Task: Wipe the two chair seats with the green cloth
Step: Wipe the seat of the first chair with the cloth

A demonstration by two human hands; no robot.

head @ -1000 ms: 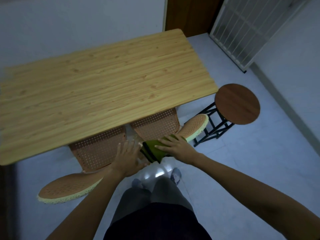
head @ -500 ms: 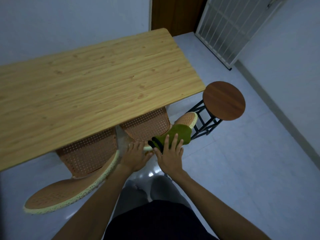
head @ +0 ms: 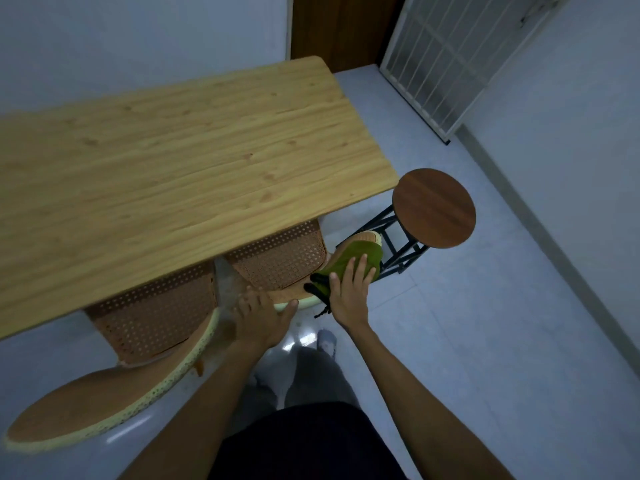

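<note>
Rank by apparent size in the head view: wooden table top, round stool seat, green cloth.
Largest to smallest, as they look:
1. wooden table top
2. round stool seat
3. green cloth, partly covered by the right hand

The stool sits lower than the table, so it looks smaller than it is.

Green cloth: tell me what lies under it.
The green cloth lies on the right chair, pressed flat by the right hand. The part beneath the cloth is covered.

A plain domestic dining corner is suggested by a wooden table (head: 180,161), two woven-backed chairs (head: 280,258) tucked beneath it, a round stool (head: 434,207), a tiled floor (head: 502,323) and a barred gate (head: 446,53).
</note>
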